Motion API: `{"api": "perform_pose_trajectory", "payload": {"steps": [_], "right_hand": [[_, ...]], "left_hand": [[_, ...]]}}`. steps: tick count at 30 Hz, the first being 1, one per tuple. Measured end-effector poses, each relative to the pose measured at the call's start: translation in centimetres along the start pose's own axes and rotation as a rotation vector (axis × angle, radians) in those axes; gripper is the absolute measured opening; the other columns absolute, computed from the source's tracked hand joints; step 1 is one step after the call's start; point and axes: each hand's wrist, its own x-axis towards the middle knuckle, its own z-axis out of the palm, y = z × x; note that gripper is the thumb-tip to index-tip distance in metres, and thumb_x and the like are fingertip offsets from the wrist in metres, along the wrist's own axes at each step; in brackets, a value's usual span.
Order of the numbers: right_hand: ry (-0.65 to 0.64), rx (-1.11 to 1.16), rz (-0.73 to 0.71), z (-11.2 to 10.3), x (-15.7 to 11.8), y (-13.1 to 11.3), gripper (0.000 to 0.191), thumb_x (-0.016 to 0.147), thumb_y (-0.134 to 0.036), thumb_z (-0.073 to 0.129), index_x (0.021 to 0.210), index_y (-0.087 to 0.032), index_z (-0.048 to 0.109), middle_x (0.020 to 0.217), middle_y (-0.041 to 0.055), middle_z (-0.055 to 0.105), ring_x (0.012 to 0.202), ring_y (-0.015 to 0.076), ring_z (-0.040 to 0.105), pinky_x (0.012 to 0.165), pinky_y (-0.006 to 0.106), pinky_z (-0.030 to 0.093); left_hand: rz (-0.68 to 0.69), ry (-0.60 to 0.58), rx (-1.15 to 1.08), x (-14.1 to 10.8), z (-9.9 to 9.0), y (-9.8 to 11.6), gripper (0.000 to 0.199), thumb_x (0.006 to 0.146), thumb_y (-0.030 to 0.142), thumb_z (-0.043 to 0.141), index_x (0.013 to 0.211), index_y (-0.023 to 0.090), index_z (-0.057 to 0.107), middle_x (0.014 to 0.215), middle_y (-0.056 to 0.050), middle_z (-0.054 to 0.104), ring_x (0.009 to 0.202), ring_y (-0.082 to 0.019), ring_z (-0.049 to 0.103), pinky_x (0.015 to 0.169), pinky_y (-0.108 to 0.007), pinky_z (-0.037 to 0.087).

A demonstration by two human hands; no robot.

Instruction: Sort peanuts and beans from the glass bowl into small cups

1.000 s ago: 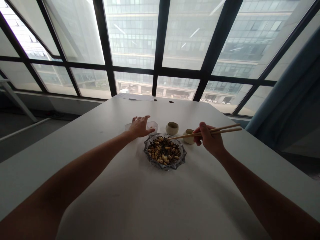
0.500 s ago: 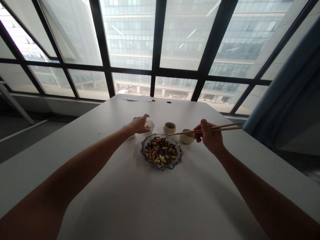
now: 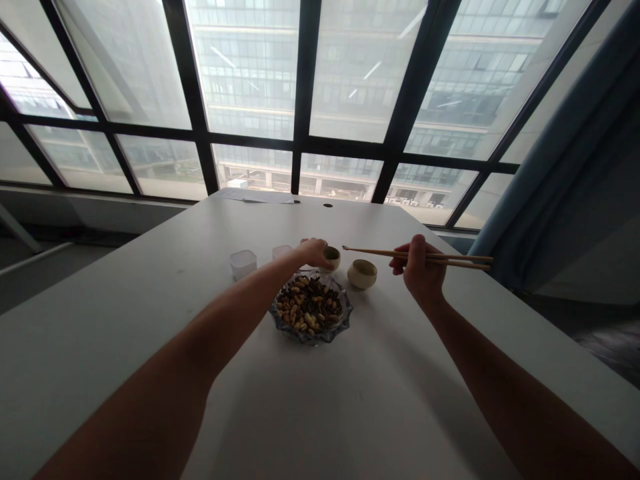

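My left hand (image 3: 314, 253) reaches over the glass bowl and is closed on the left side of a small cream cup (image 3: 332, 254), its thumb at the front and fingers behind. My right hand (image 3: 419, 270) grips a pair of wooden chopsticks (image 3: 380, 252), which point left with their tips just right of that cup, above the table. A second cream cup (image 3: 363, 275) stands upright below the chopsticks. Under my left forearm, the scalloped glass bowl (image 3: 345, 325) holds peanuts and dark seeds; the forearm hides part of its left rim.
On the white table (image 3: 320, 413), two small translucent square containers stand left of my forearm: one at the left (image 3: 243, 264) and one partly hidden (image 3: 281, 251). White paper (image 3: 260, 196) lies at the far edge, near a dark round hole (image 3: 328, 205). A blue curtain (image 3: 540, 167) hangs at right.
My left hand has moved right, from a translucent container to the left cream cup. The chopsticks have lifted away from the bowl's rim. The view has shifted slightly right.
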Motion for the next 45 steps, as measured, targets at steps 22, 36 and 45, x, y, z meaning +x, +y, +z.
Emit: {"api": "perform_pose_trajectory", "payload": {"steps": [22,36,45], "right_hand": [[-0.303,0.028,-0.005,0.4,-1.3,-2.0,0.063,0.083,-0.077,0.057,0.059,-0.019,0.062,0.041,0.0018,0.055,0.032,0.0111,0.045,0.032,0.024,0.033],[-0.755,-0.170,-0.072,0.7,-2.2,-1.8,0.060,0.090,-0.071,0.052,0.069,-0.017,0.066,0.055,0.0040,0.062,0.046,0.0130,0.056,0.042,0.024,0.043],[-0.763,-0.175,-0.064,0.9,-2.5,-2.0,0.061,0.090,-0.072,0.051,0.071,-0.016,0.065,0.053,0.0040,0.062,0.043,0.0127,0.055,0.040,0.023,0.043]], "left_hand": [[0.058,0.123,-0.060,-1.7,-0.6,0.0,0.059,0.067,0.057,0.077,0.110,0.017,0.073,0.106,-0.010,0.076,0.098,-0.029,0.070,0.086,-0.034,0.052],[0.071,0.315,-0.030,-6.8,-2.0,-2.6,0.070,0.091,0.061,0.054,0.140,0.011,0.054,0.144,-0.017,0.058,0.139,-0.029,0.049,0.124,-0.049,0.019],[-0.090,0.567,0.079,-16.5,0.4,-11.2,0.065,0.088,0.064,0.057,0.132,0.016,0.059,0.141,-0.017,0.060,0.132,-0.035,0.053,0.118,-0.056,0.027]]}}
